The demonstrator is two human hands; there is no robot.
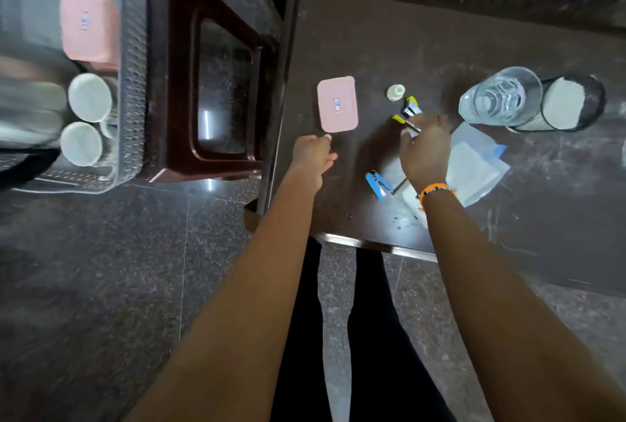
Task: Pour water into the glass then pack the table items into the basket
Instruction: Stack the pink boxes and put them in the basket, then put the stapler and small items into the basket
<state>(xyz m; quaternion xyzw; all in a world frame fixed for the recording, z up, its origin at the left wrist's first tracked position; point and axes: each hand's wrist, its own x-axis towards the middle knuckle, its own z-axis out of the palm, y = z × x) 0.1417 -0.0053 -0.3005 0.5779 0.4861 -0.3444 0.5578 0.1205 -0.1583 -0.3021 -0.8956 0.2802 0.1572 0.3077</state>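
From my feed, right hand was pinching the yellow-tipped stapler near the table middle, though the grip was partly hidden, so probably fingertips only. Left hand held nothing, fingers loosely curled, fingertips just short of the pink box, whose long axis ran away from me. Basket sat well apart on the stool to the left, so left hand was nearer it. Glass already held water.

looks like an office to me: staplers, a mesh pen holder, dark desk, granite floor.
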